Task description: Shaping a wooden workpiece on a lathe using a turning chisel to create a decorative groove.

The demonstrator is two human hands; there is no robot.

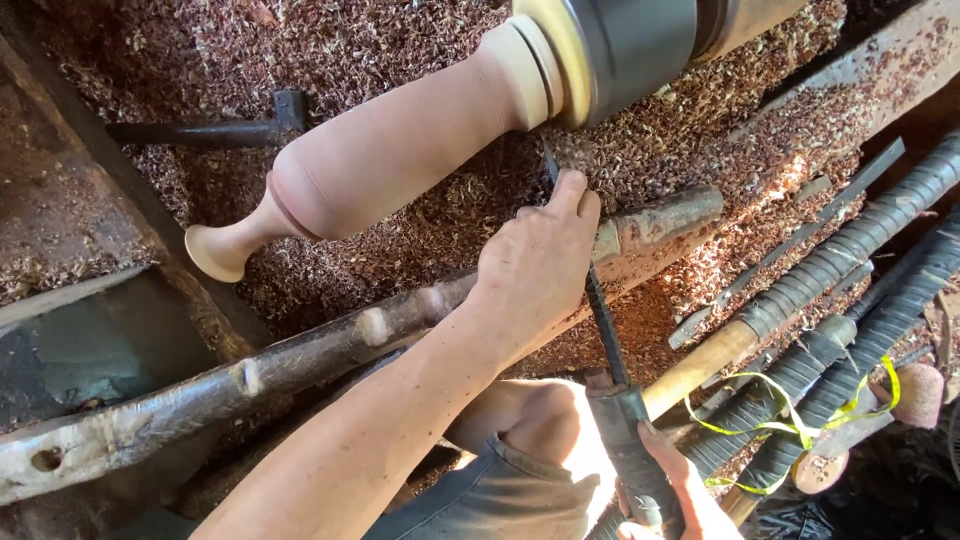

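A pale wooden piece (390, 150), turned to a vase-like shape with a narrow neck and flared foot at the left, is mounted in a grey lathe chuck (630, 50). My left hand (540, 270) rests on a rough wooden bar (300, 360) and pinches the dark blade of a long chisel (603, 330), whose tip sits just under the piece near the chuck. At the bottom edge, my right hand (670, 485) grips the chisel's wrapped handle (628, 435). My bent knee shows between the two hands.
Reddish wood shavings (400, 40) cover the lathe bed. Several long tools with wrapped handles (850, 250) lie at the right, some tied with yellow string. A dark hammer-like tool (200, 130) lies at the upper left.
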